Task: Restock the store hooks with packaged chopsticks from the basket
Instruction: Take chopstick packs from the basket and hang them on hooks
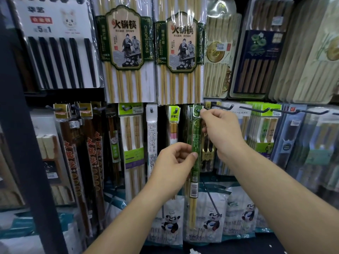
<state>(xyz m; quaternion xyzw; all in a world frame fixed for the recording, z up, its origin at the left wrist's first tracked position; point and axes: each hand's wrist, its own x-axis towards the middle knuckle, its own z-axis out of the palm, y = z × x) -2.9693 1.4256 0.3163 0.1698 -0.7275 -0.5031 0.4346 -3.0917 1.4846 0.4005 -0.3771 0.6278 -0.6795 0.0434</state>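
Green-sleeved chopstick pack [194, 153] hangs upright, pinched mid-length by the left hand [174, 162] and at its header by the right hand [222, 132], hole apparently at the hook [199, 110]; recommend keeping it vertical and sliding the header fully home.

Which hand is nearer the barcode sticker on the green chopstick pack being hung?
Left. The left hand pinches the green pack at mid-length, just above the barcode sticker; the right hand grips the pack's top by the hook.
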